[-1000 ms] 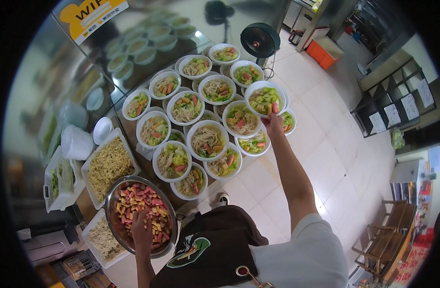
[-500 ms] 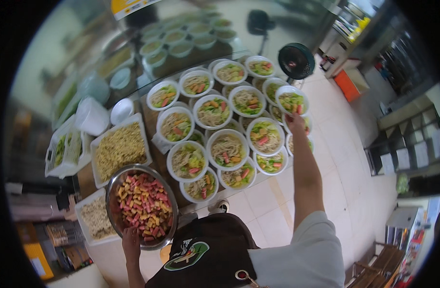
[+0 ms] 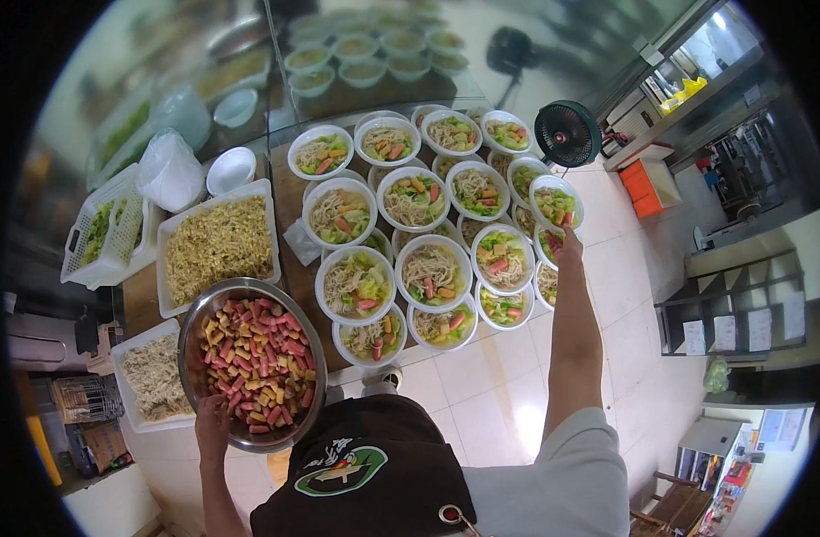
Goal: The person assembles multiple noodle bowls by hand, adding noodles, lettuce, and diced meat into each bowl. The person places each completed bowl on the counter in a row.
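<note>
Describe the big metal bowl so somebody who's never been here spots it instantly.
Find the table crowded with round white food bowls. Left of the nearest ones, by the person's left hand, is the big metal bowl, heaped with pink and yellow pieces. It's shiny and silvery, while the bowls and trays around it are white.

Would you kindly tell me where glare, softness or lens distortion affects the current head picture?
In the head view: a pale glare streak on the tiled floor; soft, hazy reflections in the glossy wall; straight edges bow toward the black rim; filled bowls look fairly sharp.
</note>
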### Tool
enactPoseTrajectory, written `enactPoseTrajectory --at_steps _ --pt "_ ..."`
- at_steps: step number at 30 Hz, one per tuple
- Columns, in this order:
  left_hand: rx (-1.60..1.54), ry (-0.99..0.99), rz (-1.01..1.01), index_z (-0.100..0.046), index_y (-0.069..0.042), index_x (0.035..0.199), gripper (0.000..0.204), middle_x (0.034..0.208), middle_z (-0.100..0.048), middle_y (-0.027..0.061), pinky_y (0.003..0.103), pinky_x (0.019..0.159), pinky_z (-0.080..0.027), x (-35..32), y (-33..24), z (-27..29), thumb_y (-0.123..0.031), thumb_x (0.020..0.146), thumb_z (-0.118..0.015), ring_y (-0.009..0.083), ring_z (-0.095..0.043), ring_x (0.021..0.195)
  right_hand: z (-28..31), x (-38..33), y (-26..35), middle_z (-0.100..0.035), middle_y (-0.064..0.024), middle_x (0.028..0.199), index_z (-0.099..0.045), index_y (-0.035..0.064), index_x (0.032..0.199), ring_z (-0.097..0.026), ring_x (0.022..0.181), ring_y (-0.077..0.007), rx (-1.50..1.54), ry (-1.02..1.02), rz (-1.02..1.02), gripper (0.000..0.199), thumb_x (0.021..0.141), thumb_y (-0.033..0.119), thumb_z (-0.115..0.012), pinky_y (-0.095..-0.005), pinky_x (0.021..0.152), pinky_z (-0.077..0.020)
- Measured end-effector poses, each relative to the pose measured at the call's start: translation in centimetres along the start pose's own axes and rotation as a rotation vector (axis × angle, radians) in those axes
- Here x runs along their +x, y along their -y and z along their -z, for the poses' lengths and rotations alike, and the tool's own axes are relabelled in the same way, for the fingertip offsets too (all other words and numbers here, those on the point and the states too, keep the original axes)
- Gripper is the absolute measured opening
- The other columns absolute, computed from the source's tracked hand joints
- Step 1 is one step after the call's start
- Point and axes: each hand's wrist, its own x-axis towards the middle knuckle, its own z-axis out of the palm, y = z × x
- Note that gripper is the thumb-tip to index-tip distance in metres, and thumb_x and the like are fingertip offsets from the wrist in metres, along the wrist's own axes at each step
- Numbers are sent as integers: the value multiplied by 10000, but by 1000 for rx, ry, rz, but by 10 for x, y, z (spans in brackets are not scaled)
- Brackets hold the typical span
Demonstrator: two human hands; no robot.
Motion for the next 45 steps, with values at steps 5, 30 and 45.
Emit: enactPoseTrajectory --at_steps 5,30,45 --pt "-179 -24 -66 -587 -45 1038 241 949 -586 102 320 733 -490 20 24 -7 7 807 -543 224 -613 870 44 29 25 -587 -103 770 -578 30 874 -588 638 -217 28 -101 154 172 819 180 -644 -318 545 -533" --pt "602 -65 -367 -686 -119 873 193 976 -637 73 380 744 -502 567 -30 -86 -267 753 -663 256 -573 986 152 -528 -295 -569 -70 664 -595 20 1043 -523 537 -134 -855 -69 -211 259 893 212 -505 -264 475 -457" --pt "655 -100 -477 -684 -69 823 200 825 -664 80 388 721 -521 590 -1 -94 -231 709 -708 262 -633 846 162 -486 -306 -596 -89 702 -582 -3 1067 -544 532 -131 -788 -25 -257 276 891 204 -531 -249 473 -483"
